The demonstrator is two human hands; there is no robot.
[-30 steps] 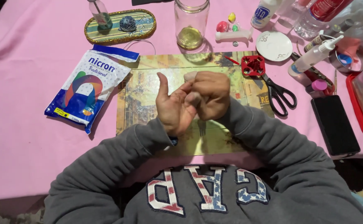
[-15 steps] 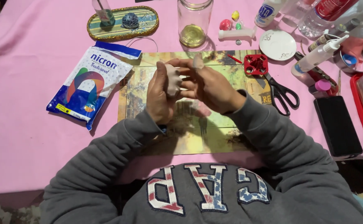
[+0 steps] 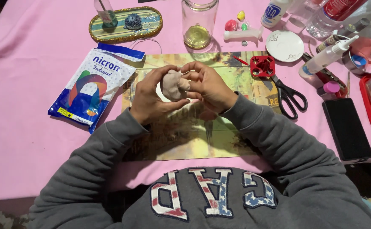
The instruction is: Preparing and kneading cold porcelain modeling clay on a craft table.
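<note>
A pale pinkish-grey lump of clay [image 3: 175,85] is held between both hands above a yellowish work mat [image 3: 236,80] on the pink tablecloth. My left hand [image 3: 149,99] cups the lump from the left and below, thumb under it. My right hand [image 3: 206,87] grips its right side with fingertips pressed on the top. Both forearms wear grey sweatshirt sleeves.
A blue-and-white clay packet [image 3: 93,87] lies left of the mat. Black scissors [image 3: 290,96], a red moulding tool [image 3: 262,66] and a black phone [image 3: 347,129] lie to the right. A glass jar [image 3: 198,23], oval tray [image 3: 125,24], white lid [image 3: 285,46] and glue bottles [image 3: 327,55] stand behind.
A second ago my palms were pressed together near my chest. They have moved forward over the mat and parted, and the clay lump now shows between the fingers.
</note>
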